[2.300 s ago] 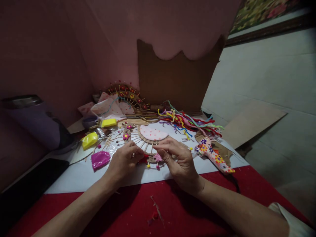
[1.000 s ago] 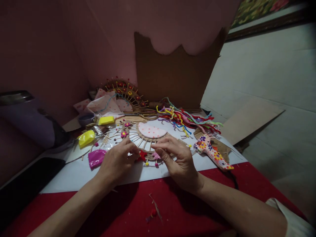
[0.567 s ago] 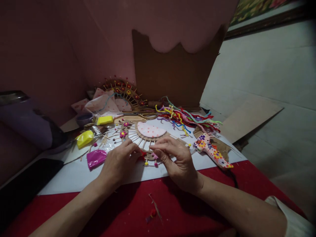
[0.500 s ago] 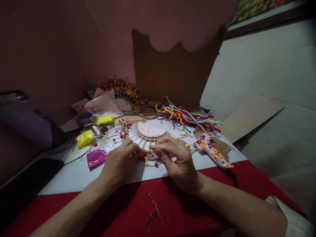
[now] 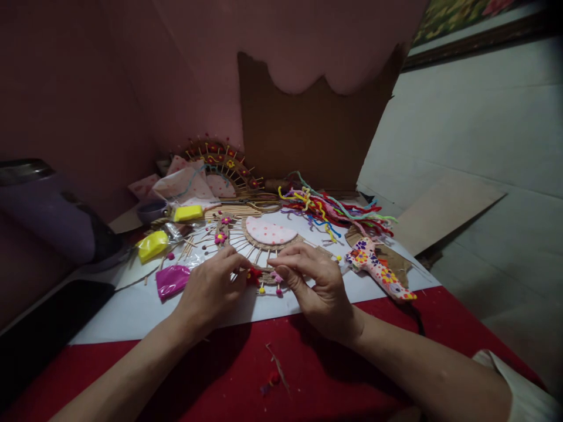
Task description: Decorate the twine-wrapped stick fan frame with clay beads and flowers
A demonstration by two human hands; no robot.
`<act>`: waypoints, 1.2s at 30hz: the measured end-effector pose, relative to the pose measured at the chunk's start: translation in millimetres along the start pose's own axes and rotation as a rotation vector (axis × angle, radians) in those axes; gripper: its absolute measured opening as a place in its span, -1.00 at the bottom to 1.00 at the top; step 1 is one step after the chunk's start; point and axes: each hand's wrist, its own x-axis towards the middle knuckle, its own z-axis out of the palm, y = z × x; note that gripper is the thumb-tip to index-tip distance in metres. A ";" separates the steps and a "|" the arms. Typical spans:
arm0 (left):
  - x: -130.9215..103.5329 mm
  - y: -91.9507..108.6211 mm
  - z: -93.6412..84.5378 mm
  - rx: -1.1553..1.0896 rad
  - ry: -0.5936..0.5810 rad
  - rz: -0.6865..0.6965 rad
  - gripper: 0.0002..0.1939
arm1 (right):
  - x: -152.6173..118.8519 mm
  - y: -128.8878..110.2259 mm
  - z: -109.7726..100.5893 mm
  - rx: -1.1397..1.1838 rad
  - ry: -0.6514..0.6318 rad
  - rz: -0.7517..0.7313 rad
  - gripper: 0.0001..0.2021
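Note:
A fan-shaped craft of thin sticks lies on white paper, with a pink dotted half-circle [image 5: 270, 231] at its middle. Clay flowers dot its brown outer band, among them a magenta flower [image 5: 220, 238] and a red flower [image 5: 254, 275]. My left hand [image 5: 215, 287] rests over the band's left part, fingers curled beside the red flower; its fingertips are partly hidden. Over the near right part of the craft, my right hand [image 5: 314, 287] pinches what looks like a thin stick, mostly covered by the fingers. Yellow and magenta stick ends show between the hands.
Magenta clay [image 5: 172, 282] and yellow clay [image 5: 152, 246] packs lie left, near a purple bottle [image 5: 57, 211]. Behind are a finished fan [image 5: 229, 161], coloured yarn [image 5: 325, 208] and upright cardboard [image 5: 308, 129]. A flower-patterned, wrapped piece [image 5: 378, 269] lies right. Scraps [image 5: 272, 378] dot the red cloth.
My left hand has shifted very slightly, and more of the red flower shows beside its fingers. The right hand keeps its pinch in nearly the same place.

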 end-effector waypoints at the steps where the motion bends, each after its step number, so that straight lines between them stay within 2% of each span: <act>1: 0.2 0.1 -0.4 0.000 0.006 -0.007 -0.83 | 0.1 0.1 -0.1 0.003 -0.002 -0.001 -0.82; 10: 1.6 8.6 -10.7 -0.015 -0.063 -0.033 -0.85 | -0.1 1.2 0.3 0.007 0.002 -0.026 -0.84; 22: 3.0 0.6 2.9 0.008 -0.056 -0.024 -0.83 | -0.8 1.7 -0.3 -0.006 -0.016 -0.020 -0.84; 28: 3.1 2.6 4.5 0.014 -0.046 -0.047 -0.85 | -0.9 1.2 -0.2 0.002 -0.022 -0.017 -0.84; 36: 2.1 -0.5 4.8 0.032 -0.054 0.008 -0.81 | -1.3 1.6 -0.4 -0.001 -0.021 -0.014 -0.84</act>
